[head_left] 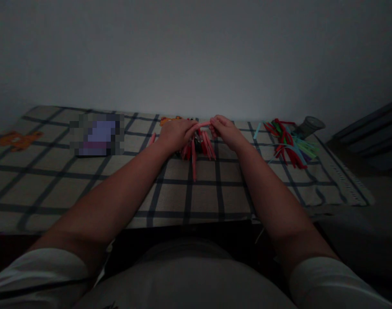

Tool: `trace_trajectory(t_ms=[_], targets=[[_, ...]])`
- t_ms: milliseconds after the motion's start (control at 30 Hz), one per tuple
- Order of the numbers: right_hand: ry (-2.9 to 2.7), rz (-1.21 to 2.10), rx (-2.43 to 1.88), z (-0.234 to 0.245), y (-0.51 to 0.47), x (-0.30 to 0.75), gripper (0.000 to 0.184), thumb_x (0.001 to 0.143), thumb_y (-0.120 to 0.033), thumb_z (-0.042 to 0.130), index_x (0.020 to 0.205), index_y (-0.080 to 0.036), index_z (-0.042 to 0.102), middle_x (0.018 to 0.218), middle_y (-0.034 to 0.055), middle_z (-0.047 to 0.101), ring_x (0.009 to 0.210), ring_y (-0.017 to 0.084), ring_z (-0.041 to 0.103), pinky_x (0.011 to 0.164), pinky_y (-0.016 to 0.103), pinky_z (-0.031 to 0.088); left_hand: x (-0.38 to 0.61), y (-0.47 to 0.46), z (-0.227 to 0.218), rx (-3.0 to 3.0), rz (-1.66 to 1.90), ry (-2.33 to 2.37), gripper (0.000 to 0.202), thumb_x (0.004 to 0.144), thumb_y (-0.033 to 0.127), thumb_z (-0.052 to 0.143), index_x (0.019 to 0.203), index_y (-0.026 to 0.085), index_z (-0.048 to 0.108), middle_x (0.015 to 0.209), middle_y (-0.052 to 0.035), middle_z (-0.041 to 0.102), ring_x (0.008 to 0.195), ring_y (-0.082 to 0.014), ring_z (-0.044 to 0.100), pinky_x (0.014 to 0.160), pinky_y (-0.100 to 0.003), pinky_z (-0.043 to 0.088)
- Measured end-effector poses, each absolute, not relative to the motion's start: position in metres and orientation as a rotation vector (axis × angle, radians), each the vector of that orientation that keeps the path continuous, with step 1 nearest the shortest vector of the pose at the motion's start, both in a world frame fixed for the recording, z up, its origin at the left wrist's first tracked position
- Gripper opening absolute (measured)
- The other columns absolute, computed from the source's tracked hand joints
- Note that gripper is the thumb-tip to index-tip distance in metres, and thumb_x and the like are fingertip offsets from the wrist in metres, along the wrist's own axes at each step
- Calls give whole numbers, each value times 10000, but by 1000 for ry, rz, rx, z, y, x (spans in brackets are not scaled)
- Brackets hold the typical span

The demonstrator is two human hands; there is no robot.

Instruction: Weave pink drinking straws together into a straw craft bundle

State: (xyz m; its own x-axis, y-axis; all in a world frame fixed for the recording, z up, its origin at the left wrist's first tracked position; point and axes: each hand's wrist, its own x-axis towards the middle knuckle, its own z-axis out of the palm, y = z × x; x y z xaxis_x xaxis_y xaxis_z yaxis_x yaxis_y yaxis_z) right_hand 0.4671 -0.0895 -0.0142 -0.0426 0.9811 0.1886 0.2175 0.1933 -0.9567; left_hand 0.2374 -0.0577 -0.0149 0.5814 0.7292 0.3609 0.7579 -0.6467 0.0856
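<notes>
A thin pink strip (204, 125) stretches between my two hands just above the table. My left hand (177, 134) pinches its left end, palm down and seen from the back. At the other end, the curled fingers of my right hand (224, 129) grip the strip. Under and between the hands lies a cluster of pink and red strips (193, 156) with some dark parts among them; my left hand hides part of it. The dim light leaves their material unclear.
A checked cloth (125, 189) covers the table. To the left lie a blurred-out phone-like device (99, 137) and an orange cutout shape (17, 140). On the right, a red, green and blue strip bundle (287, 143) lies beside a dark cup (311, 125). A wall stands behind.
</notes>
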Motion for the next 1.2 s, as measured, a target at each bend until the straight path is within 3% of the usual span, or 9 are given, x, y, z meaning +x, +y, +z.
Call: trace_trajectory(t_ms=[100, 300, 400, 533, 633, 767, 1033, 1100, 1200], targets=[[-1496, 943, -1205, -15, -90, 469, 583, 1104, -675, 851, 812, -273, 546, 702, -49, 540, 682, 151, 486, 671, 257, 455, 237, -56, -16, -2720, -598, -1266, 605, 1289, 539, 323, 1337, 285, 870, 1295, -108, 923, 1169, -307, 837, 926, -381, 523], [-1468, 976, -1104, -15, -89, 471, 295, 1080, -315, 877, 934, -276, 624, 744, -82, 553, 657, 131, 493, 643, 240, 433, 237, -54, -18, -2723, -621, -1323, 604, 1268, 488, 333, 1309, 258, 890, 1290, -135, 923, 1186, -340, 840, 926, -425, 544], [-1425, 1009, -1124, -14, -89, 470, 296, 1063, -385, 900, 961, -276, 645, 769, -78, 579, 662, 128, 521, 642, 240, 449, 236, -55, -17, -2728, -657, -1324, 573, 1259, 493, 361, 1295, 270, 887, 1257, -125, 926, 1179, -341, 840, 924, -429, 541], [-1421, 964, -1228, -14, -89, 470, 586, 1092, -734, 824, 834, -270, 577, 707, -47, 551, 644, 142, 510, 635, 266, 457, 236, -58, -14, -2746, -642, -1299, 558, 1256, 504, 377, 1293, 263, 879, 1254, -130, 922, 1172, -340, 842, 930, -426, 538], [-1449, 921, -1270, -16, -87, 470, 706, 1045, -867, 793, 769, -274, 526, 658, -43, 513, 628, 147, 481, 622, 278, 438, 236, -59, -14, -2752, -629, -1289, 551, 1255, 512, 387, 1297, 261, 876, 1265, -129, 922, 1187, -339, 843, 940, -420, 540], [-1473, 893, -1262, -19, -84, 473, 661, 1066, -797, 824, 780, -268, 549, 659, -48, 535, 637, 142, 483, 626, 260, 415, 236, -56, -17, -2743, -649, -1281, 547, 1252, 505, 381, 1313, 269, 872, 1248, -130, 923, 1168, -339, 842, 923, -420, 542], [-1427, 959, -1187, -16, -85, 474, 310, 1057, -322, 903, 918, -271, 630, 751, -64, 585, 685, 147, 531, 655, 254, 428, 235, -58, -15, -2733, -651, -1305, 586, 1259, 502, 349, 1271, 263, 884, 1240, -129, 922, 1160, -332, 834, 923, -417, 540], [-1389, 989, -1158, -15, -86, 473, 289, 1013, -306, 931, 960, -274, 649, 791, -67, 618, 694, 138, 544, 662, 248, 452, 235, -59, -14, -2738, -644, -1312, 585, 1261, 496, 349, 1278, 259, 883, 1246, -133, 919, 1174, -336, 833, 941, -421, 542], [-1380, 1017, -1154, -16, -85, 474, 353, 1005, -456, 968, 981, -274, 667, 792, -65, 634, 692, 136, 552, 656, 245, 472, 235, -59, -13, -2744, -644, -1304, 578, 1260, 497, 352, 1264, 258, 879, 1244, -135, 919, 1180, -340, 834, 936, -422, 537]])
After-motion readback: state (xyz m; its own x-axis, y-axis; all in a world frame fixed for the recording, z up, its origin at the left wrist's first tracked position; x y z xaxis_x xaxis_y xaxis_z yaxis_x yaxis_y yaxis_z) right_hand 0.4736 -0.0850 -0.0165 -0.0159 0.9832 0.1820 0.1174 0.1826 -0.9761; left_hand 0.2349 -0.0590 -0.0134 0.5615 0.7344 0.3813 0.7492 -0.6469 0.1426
